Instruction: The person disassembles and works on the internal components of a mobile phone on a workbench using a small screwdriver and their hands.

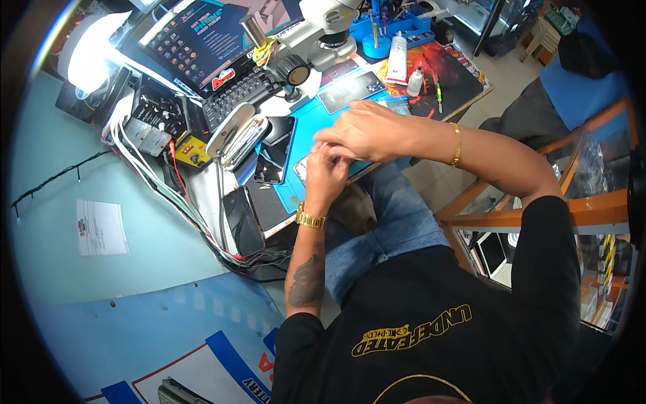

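Now I'm bunching the fingers of my bare left hand (pixel 326 176) together with those of my bare right hand (pixel 363 135); whether they're pinching anything, I'm not able to tell. Just left of that grip, a pale silvery, flat-looking object (pixel 300 170) is lying partly hidden on the bright blue work mat (pixel 307 126). Farther left, a glossy black rectangular phone (pixel 270 165) is lying, and beyond the grip, a silver-grey rectangular phone (pixel 351 92) is resting.

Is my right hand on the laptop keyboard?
No, the right hand is close by the left hand, clearly apart from the laptop keyboard.
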A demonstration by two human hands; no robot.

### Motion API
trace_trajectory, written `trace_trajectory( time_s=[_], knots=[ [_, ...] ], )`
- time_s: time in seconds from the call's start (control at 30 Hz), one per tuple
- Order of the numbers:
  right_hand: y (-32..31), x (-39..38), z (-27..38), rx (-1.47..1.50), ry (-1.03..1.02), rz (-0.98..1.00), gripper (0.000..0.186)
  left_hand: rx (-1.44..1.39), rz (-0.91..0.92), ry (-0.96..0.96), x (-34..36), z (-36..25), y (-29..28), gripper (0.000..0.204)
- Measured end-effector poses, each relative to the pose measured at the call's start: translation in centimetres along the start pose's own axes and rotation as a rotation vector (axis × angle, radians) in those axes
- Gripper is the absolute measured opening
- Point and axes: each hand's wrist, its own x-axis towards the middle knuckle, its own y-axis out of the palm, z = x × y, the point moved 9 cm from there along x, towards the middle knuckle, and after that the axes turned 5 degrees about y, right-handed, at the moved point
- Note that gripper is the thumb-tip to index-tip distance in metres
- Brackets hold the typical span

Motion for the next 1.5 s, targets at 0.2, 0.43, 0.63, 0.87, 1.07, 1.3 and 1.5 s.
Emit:
trace_trajectory(
  time_s=[0.2,0.43,0.63,0.87,1.07,1.3,1.5],
  knots=[
    [-1.3,-0.4,0.7,0.103,-0.11,-0.267,0.023,0.665,-0.187,0.254,-0.4,-4.1,-1.0,0.032],
    [-0.5,-0.6,-0.5,0.151,-0.009,-0.149,0.026,0.92,0.037,0.313,-2.1,-3.1,0.4,0.033],
    [-0.2,-0.1,-0.8,0.051,0.071,-0.04,0.029,0.896,0.029,0.288,-2.1,-2.4,0.1,0.025],
    [0.5,-0.1,-1.1,0.063,0.075,-0.026,0.029,0.823,0.075,0.184,-2.0,-1.1,-0.1,0.025],
    [0.6,0.1,-1.5,0.077,0.061,-0.061,0.028,0.826,0.072,0.192,-2.1,-1.5,-0.1,0.025],
    [-0.1,-0.3,-1.8,0.243,0.015,-0.159,0.025,0.828,0.064,0.192,-1.9,-1.4,0.0,0.02],
    [-2.4,-1.5,-3.7,0.354,0.185,-0.264,0.022,0.844,-0.002,0.209,-1.8,-2.1,-0.2,0.015]
  ],
)
